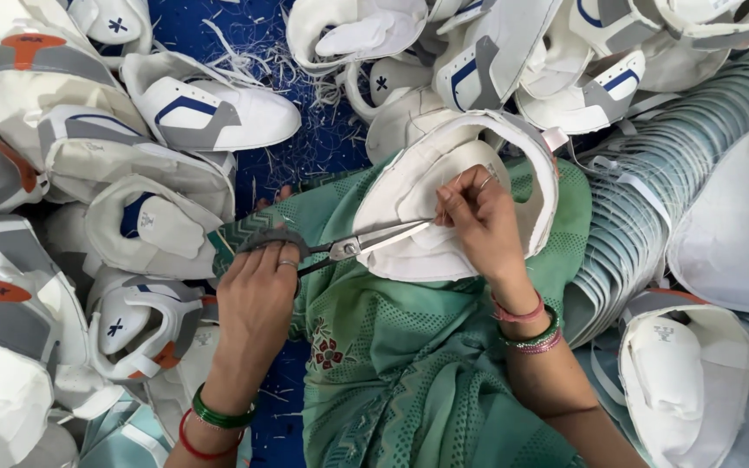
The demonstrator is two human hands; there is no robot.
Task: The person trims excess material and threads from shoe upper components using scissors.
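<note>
Head view looks straight down on your lap, where the white fabric shoe upper with its curved padded collar (426, 195) rests on the green patterned cloth (392, 364) over your knees. Your right hand (481, 221) is the nearer one to it: its fingers (448, 201) are pinched together on the upper's inner edge, holding it steady. Your left hand (257, 295) sits off to the left, fingers curled shut around the dark handles of the metal scissors (340, 247). The scissors' long axis runs nearly level from left to right, tips pointing toward your right hand, and the blades stand a little apart, lying across the upper's lower edge just short of the pinching fingertips. The upper therefore lies to the right of the scissor hand and under the blade tips. Around you, more white, grey and blue shoe uppers (210, 108) are piled on a blue floor covering strewn with thread trimmings (305, 143), with a stack of pale curved pieces (652, 208) at your right.
</note>
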